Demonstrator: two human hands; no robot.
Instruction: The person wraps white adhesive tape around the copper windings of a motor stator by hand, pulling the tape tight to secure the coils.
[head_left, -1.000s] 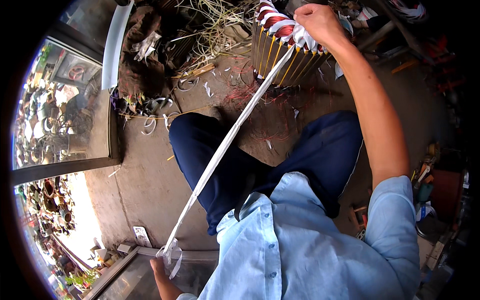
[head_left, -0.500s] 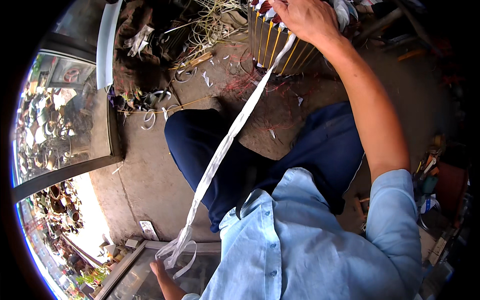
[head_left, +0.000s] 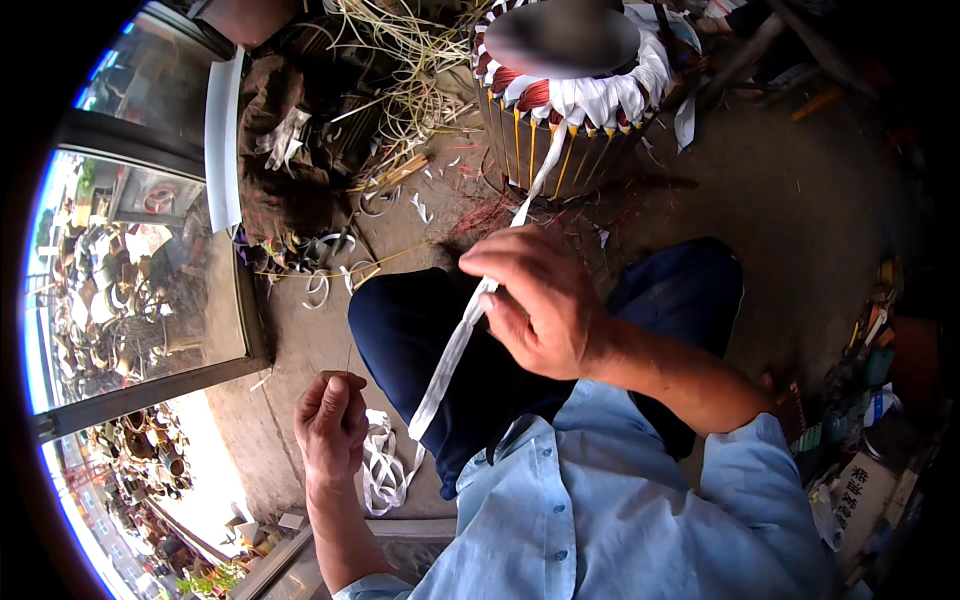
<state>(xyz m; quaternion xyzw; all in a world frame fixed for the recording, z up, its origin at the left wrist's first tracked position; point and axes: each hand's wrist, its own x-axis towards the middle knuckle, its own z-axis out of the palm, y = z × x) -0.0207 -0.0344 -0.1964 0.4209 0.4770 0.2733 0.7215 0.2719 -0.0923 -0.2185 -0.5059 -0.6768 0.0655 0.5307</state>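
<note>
A motor stator [head_left: 510, 150] stands upright at the top of the head view, its dark ribbed body streaked with yellow strips. Its red-brown windings [head_left: 535, 95] are partly wrapped in white tape. From the rim, a long strip of white cloth tape [head_left: 447, 375] runs down toward me. My right hand [head_left: 545, 305] has its fingers closed around this strip, between stator and lap. At left, my left hand [head_left: 333, 425] is closed, with a thin, needle-like piece sticking up from its fingers. Beside it hang loose loops of the tape's free end [head_left: 383, 465].
A glass-paned door frame [head_left: 150, 385] stands at left. Dark cloth [head_left: 290, 150] and a tangle of pale strips [head_left: 420, 50] lie beyond it. Red wire scraps [head_left: 480, 215] litter the floor near the stator. Assorted tools and containers [head_left: 875, 390] crowd the right edge.
My right hand has drawn back from the stator's top to mid-strip. My left hand has risen into fuller view, apart from the tape's end, which now hangs in loops. The view has shifted slightly.
</note>
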